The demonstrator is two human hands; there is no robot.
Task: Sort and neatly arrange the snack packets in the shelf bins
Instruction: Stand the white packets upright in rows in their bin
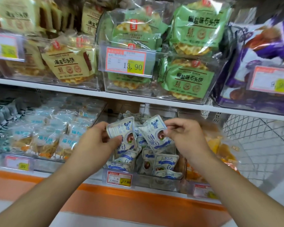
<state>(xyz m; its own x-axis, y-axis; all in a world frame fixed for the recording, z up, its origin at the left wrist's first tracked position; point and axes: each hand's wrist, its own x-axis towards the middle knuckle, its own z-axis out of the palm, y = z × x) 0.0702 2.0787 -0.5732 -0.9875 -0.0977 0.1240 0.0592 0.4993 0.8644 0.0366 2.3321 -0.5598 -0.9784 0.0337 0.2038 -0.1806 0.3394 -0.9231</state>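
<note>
A clear bin on the lower shelf holds several small white-and-blue snack packets lying in a loose heap. My left hand pinches one white-and-blue packet by its left edge, raised above the heap. My right hand pinches a second packet of the same kind by its right edge, tilted and just right of the first. The two held packets nearly touch in the middle over the bin.
Left of the bin stands a bin of clear-wrapped pastry packets, right of it orange packets and a white wire basket. The upper shelf carries bins of beige, green and purple packets behind price tags.
</note>
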